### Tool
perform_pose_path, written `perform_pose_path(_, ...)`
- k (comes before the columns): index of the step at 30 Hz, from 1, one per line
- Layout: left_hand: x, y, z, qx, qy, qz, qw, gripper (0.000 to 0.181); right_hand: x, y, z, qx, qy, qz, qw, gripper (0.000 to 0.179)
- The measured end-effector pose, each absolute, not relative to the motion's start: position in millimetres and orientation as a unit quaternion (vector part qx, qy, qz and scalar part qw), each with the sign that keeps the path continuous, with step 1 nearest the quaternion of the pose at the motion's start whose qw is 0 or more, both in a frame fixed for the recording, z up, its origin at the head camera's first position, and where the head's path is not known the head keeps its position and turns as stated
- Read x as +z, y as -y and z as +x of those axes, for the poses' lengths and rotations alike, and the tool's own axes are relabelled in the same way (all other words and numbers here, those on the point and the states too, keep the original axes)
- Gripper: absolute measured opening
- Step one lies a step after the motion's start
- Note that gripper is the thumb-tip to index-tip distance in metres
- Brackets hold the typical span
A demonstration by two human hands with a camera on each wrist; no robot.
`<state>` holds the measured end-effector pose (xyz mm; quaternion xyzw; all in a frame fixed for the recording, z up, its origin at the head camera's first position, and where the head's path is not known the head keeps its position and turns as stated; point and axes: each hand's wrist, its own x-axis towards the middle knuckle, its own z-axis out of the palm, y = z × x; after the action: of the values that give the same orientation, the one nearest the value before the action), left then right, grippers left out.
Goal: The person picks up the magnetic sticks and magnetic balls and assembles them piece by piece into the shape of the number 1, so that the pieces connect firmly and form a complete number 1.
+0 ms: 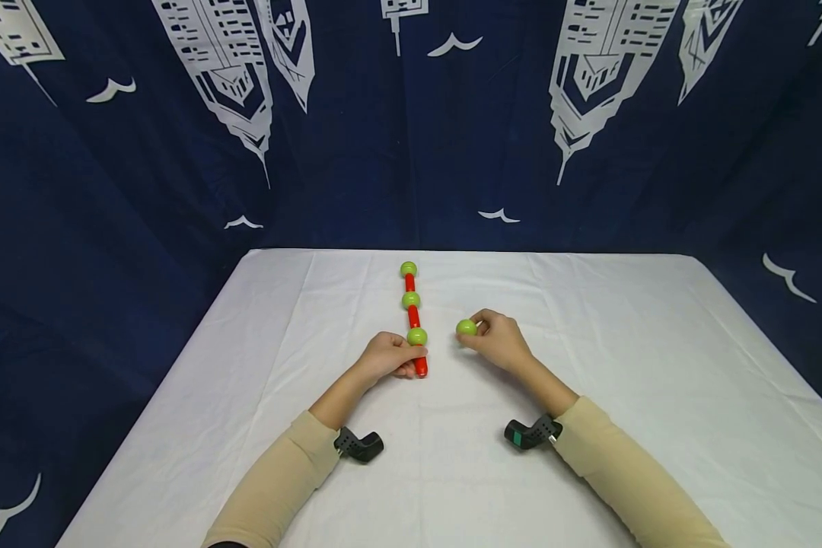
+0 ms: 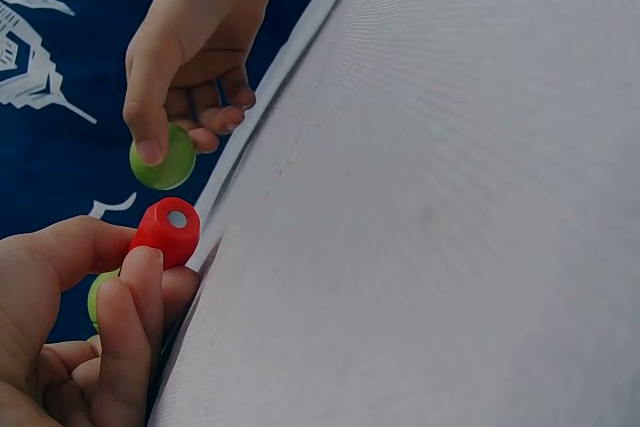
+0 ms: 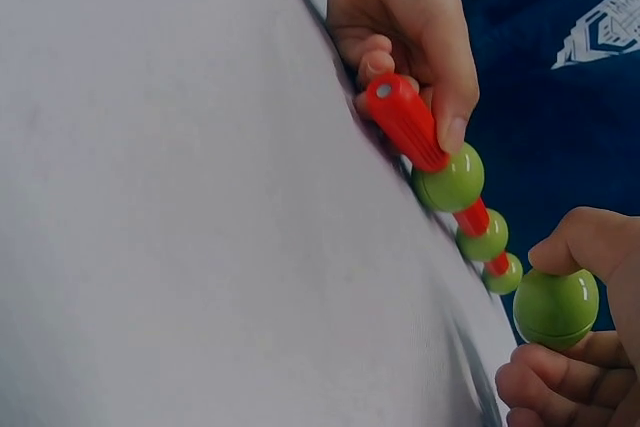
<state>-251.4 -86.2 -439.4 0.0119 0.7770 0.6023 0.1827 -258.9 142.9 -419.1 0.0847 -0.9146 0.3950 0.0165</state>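
Observation:
A chain of green balls and red rods runs away from me across the white cloth, ending near me in a red rod (image 1: 421,367). My left hand (image 1: 387,356) pinches that end rod, its thumb by the nearest green ball (image 1: 417,336) of the chain. In the left wrist view a round metallic spot shows on the free end of the red rod (image 2: 168,232). To the right, my right hand (image 1: 500,340) holds a loose green ball (image 3: 556,307) between thumb and fingers. That ball is apart from the chain.
The table (image 1: 630,342) wears a creased white cloth. Behind it hangs a dark blue curtain (image 1: 411,152) with white building and bird prints. A black wrist camera (image 1: 359,445) sits on the left forearm, another black camera (image 1: 530,432) on the right.

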Motion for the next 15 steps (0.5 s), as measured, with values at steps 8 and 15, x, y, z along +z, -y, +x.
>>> perform_pose_path(8, -440, 86, -252, 0.604, -0.775, 0.01, 0.185, 0.029, -419, -137, -251, 0.398, 0.912, 0.093, 0.012, 0.039)
perform_pose_path(15, -439, 86, -251, 0.602, -0.777, 0.017, 0.18, 0.029, -418, -132, -242, 0.411, 0.905, 0.105, 0.001, 0.038)
